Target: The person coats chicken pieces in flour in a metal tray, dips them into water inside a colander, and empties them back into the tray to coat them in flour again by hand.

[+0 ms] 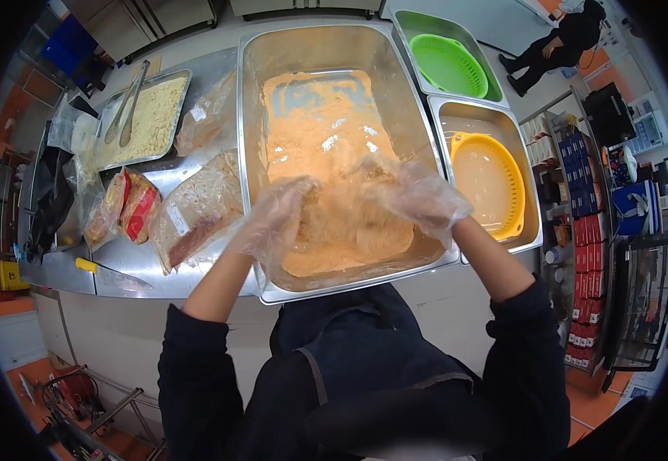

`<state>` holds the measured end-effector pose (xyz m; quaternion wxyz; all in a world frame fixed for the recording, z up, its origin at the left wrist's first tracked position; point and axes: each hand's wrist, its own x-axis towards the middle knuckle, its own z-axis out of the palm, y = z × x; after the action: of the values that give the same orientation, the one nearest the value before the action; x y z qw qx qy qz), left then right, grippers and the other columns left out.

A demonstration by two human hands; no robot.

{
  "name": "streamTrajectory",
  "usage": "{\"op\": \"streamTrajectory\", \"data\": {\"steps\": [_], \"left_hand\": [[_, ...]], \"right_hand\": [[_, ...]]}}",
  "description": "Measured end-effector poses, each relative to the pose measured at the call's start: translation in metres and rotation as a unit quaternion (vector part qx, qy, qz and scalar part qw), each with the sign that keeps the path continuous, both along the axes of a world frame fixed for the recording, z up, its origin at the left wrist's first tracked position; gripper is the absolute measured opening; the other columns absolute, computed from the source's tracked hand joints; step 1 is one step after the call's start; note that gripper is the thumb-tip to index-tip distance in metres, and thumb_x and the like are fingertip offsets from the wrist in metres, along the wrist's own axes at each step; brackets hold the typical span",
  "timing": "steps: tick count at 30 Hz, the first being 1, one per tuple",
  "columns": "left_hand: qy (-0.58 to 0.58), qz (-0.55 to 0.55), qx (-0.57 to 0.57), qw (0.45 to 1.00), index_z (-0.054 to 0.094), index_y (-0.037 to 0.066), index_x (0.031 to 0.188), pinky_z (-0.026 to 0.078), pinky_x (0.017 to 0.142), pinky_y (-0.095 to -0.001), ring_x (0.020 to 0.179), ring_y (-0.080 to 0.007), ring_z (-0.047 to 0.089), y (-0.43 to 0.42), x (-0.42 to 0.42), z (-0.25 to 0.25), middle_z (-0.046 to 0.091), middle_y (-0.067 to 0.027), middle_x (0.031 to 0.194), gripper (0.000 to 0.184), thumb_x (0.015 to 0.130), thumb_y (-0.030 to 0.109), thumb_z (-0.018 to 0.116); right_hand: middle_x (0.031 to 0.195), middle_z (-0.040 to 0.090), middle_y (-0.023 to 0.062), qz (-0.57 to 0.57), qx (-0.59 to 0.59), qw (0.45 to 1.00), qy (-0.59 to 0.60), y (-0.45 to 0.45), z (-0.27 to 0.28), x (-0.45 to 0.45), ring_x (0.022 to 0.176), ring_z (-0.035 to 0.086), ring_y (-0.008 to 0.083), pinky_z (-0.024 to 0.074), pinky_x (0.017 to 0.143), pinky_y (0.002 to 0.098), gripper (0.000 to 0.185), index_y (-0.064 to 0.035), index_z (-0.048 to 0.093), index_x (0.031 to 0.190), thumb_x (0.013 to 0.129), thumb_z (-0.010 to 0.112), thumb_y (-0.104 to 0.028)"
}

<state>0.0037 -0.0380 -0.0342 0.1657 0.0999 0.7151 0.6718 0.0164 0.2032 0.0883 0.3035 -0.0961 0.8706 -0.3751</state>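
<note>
A deep metal pan (418, 100) in front of me holds orange-tinted breading flour (303, 146) with a few white clumps. My left hand (282, 207), in a clear plastic glove, is down in the pan on the left. My right hand (426, 192), gloved the same way, reaches in from the right. Between and below them, flour-coated pieces (376, 227) are smeared by motion, and I cannot make out their kind. The fingertips of both hands are blurred and dusted with flour, so what they grip, if anything, does not show.
To the right, metal pans hold a green basket (476, 81) and a yellow basket (517, 180), the latter in cloudy liquid. Bagged food (196, 215), a tray of pale crumbs (157, 115) with tongs (128, 115), and a yellow-handled knife (115, 273) lie left. A person (568, 46) stands beyond.
</note>
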Motion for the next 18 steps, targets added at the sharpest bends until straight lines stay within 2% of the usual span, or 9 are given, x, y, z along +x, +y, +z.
{"op": "streamTrajectory", "data": {"steps": [1,3,4,6,8,12,14,17,18], "left_hand": [[-0.004,0.001,0.001,1.000,0.063,-0.002,0.099,0.046,0.084,-0.0344,0.092,-0.0240,0.060,0.001,-0.002,0.009,0.063,-0.0141,0.100,0.034,0.091,0.027,0.048],[-0.230,0.024,-0.203,0.951,0.060,-0.005,0.107,0.045,0.086,-0.0314,0.096,-0.0279,0.060,0.001,-0.008,0.027,0.062,-0.0243,0.101,0.048,0.089,0.038,0.050],[-0.229,0.030,-0.202,0.952,0.060,-0.005,0.107,0.045,0.086,-0.0314,0.096,-0.0279,0.060,0.006,-0.008,0.025,0.062,-0.0243,0.101,0.048,0.089,0.038,0.050],[-0.187,0.013,-0.406,0.894,0.054,-0.009,0.113,0.046,0.084,-0.0346,0.095,-0.0333,0.060,0.024,-0.008,0.012,0.059,-0.0311,0.099,0.063,0.086,0.048,0.049],[-0.095,-0.157,-0.421,0.889,0.046,-0.009,0.122,0.043,0.086,-0.0409,0.095,-0.0381,0.058,0.035,-0.002,-0.011,0.057,-0.0325,0.099,0.068,0.088,0.051,0.040],[-0.112,-0.017,-0.409,0.906,0.044,-0.006,0.124,0.036,0.097,-0.0395,0.114,-0.0336,0.049,0.071,0.012,-0.059,0.054,-0.0247,0.119,0.080,0.087,0.063,0.026],[0.073,-0.062,-0.386,0.917,0.051,-0.002,0.118,0.042,0.089,-0.0363,0.103,-0.0257,0.056,0.066,0.010,-0.077,0.061,-0.0158,0.108,0.056,0.093,0.046,0.036],[0.061,0.039,-0.256,0.964,0.058,0.000,0.108,0.044,0.081,-0.0307,0.091,-0.0185,0.059,0.072,0.007,-0.084,0.064,-0.0080,0.095,0.033,0.091,0.025,0.048],[0.063,0.040,-0.256,0.964,0.058,0.000,0.108,0.044,0.081,-0.0307,0.091,-0.0185,0.059,0.071,0.006,-0.063,0.064,-0.0080,0.095,0.033,0.091,0.025,0.048]], "right_hand": [[0.128,0.047,0.0191,0.001,0.001,1.000,-0.004,0.002,-0.002,-0.002,0.116,0.048,0.0318,0.0380,0.097,0.0339,0.057,-0.0090,0.043,0.130,0.083,0.053,-0.041],[0.136,0.038,0.0195,0.131,0.298,0.941,0.091,0.007,-0.006,-0.006,0.122,0.042,0.0307,0.0342,0.100,0.0338,0.064,-0.0107,0.035,0.136,0.086,0.046,-0.050],[0.136,0.038,0.0195,0.136,0.298,0.940,0.095,0.009,-0.025,-0.006,0.122,0.042,0.0307,0.0342,0.100,0.0338,0.064,-0.0107,0.035,0.136,0.086,0.046,-0.050],[0.141,0.030,0.0182,-0.126,0.197,0.959,-0.159,0.012,-0.078,0.006,0.128,0.035,0.0310,0.0305,0.102,0.0353,0.068,-0.0130,0.029,0.139,0.087,0.034,-0.057],[0.143,0.027,0.0179,-0.162,0.223,0.940,-0.201,-0.017,-0.079,0.014,0.131,0.028,0.0303,0.0271,0.104,0.0377,0.073,-0.0111,0.025,0.141,0.087,0.025,-0.060],[0.136,0.038,0.0209,-0.247,0.218,0.934,-0.139,-0.036,-0.146,0.004,0.125,0.038,0.0331,0.0329,0.100,0.0381,0.072,-0.0058,0.033,0.136,0.087,0.030,-0.058],[0.120,0.052,0.0221,-0.139,0.200,0.968,-0.056,-0.011,-0.239,-0.017,0.112,0.050,0.0349,0.0395,0.092,0.0386,0.066,-0.0010,0.046,0.123,0.086,0.036,-0.054],[0.105,0.060,0.0213,-0.117,0.173,0.969,0.135,-0.003,-0.144,-0.015,0.100,0.056,0.0357,0.0433,0.085,0.0395,0.057,-0.0001,0.053,0.111,0.084,0.043,-0.049],[0.105,0.059,0.0215,-0.156,0.137,0.977,0.056,-0.012,-0.083,-0.012,0.101,0.055,0.0350,0.0428,0.086,0.0401,0.056,0.0013,0.054,0.108,0.083,0.047,-0.048]]}}
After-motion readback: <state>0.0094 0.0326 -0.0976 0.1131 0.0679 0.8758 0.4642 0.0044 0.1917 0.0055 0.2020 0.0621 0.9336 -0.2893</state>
